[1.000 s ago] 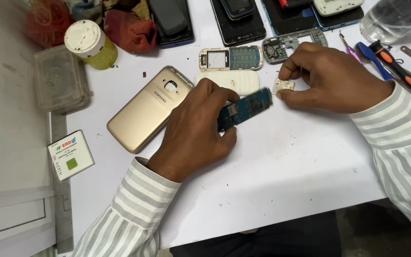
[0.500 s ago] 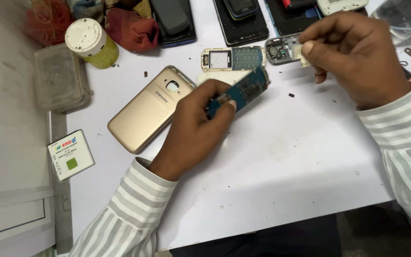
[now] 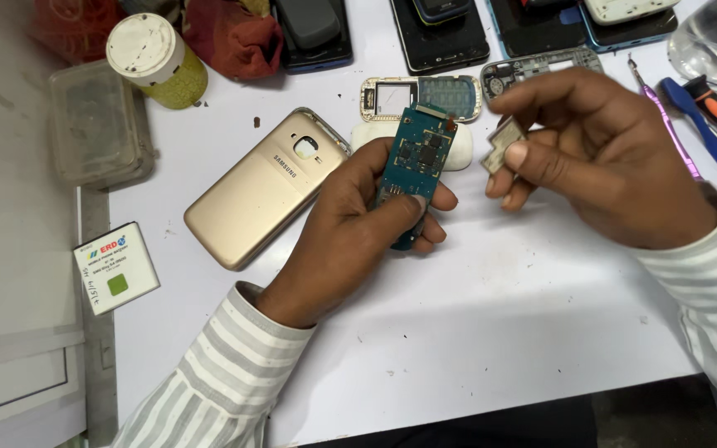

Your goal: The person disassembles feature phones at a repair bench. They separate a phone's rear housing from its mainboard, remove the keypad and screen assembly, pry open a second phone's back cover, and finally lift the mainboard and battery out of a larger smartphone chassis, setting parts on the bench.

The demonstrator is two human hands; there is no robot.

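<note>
**Circuit board in my left hand, small part in my right**

From the head camera, my left hand (image 3: 350, 241) was curled around a blue circuit board (image 3: 415, 162), thumb pressed across its lower end and fingers wrapped behind, holding it upright above the white table (image 3: 491, 332). My right hand (image 3: 599, 162) sat just beside it, thumb and forefinger pinched shut on a small silvery part (image 3: 501, 143), the other fingers loosely bent. A gold phone (image 3: 265, 189) lay face down near my left wrist. Behind the board lay a white oval piece (image 3: 460, 154) and a bare keypad frame (image 3: 421, 95). Screwdrivers (image 3: 711, 124) lay past my right hand.
</note>
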